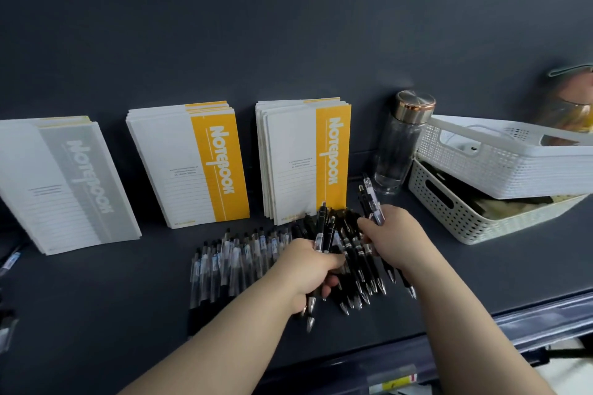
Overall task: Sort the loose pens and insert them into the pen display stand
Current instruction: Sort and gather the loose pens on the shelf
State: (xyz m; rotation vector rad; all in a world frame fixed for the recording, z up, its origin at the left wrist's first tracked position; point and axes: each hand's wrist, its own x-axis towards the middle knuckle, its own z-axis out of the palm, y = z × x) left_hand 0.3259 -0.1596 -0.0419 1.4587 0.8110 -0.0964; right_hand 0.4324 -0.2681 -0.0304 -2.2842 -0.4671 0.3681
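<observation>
Left hand (308, 269) grips a bundle of black plastic pens (322, 222) above a dark shelf (128, 298); right hand (396, 239) grips clear-barrelled pens (372, 199).

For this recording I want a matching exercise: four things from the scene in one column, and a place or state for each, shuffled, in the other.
Things
1. left hand
2. water bottle
3. grey notebooks
4. top basket

Places or states
A. tilted, resting on the lower basket
B. far left, against the back wall
C. grips a bundle of pens
D. upright, just right of the yellow notebooks

Pairs: 1-C, 2-D, 3-B, 4-A
</observation>
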